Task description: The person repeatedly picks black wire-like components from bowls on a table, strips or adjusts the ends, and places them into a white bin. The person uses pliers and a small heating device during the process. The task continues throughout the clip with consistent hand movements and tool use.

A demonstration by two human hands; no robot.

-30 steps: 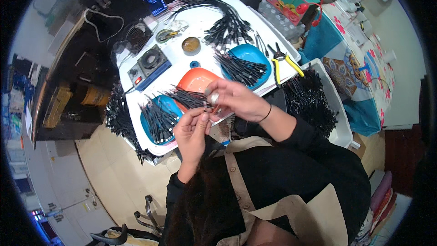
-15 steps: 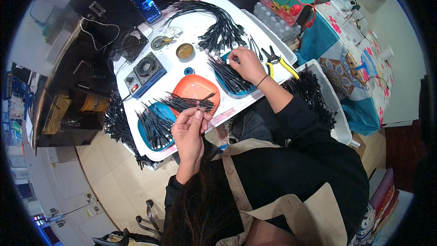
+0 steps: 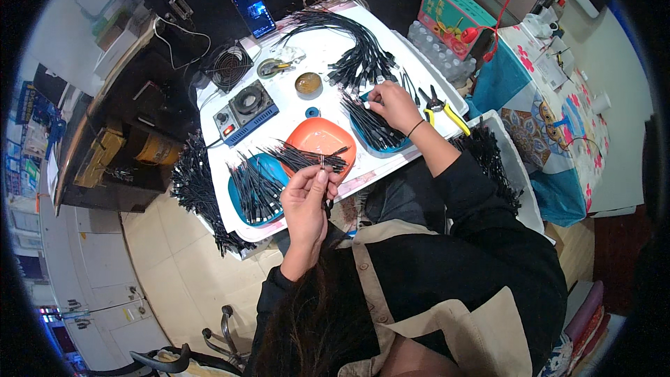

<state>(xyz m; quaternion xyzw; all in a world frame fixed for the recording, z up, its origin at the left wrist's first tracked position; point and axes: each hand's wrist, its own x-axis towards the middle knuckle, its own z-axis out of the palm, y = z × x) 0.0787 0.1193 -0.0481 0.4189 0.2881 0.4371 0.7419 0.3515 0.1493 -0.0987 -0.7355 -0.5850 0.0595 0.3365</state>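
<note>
My left hand [image 3: 305, 202] is closed, thumb against fingers, on a small shiny connector [image 3: 322, 161] that pokes up from the fingertips. A dark bit below the hand may be its cable. Just beyond lies an orange tray [image 3: 315, 131] with a bundle of short black cables [image 3: 307, 156] across it. My right hand [image 3: 394, 106] reaches over the right blue tray, fingers pinched at the upper end of the black cables [image 3: 368, 124] there; what they grip is too small to make out. Next to my left hand, another blue tray [image 3: 236, 207] holds more black cables with silvery ends.
Yellow-handled wire strippers [image 3: 447, 113] lie right of my right hand. Farther back are a round tin [image 3: 308, 84], a blue tape ring [image 3: 313, 112], a blue-and-black device with a fan [image 3: 246, 113], a phone [image 3: 255, 12] and a long cable bundle [image 3: 363, 49]. Cable-filled bins flank the table.
The whole view has shifted, so the table sits farther right and slightly lower. Both hands keep nearly the same places over the trays, the left still holding the connector.
</note>
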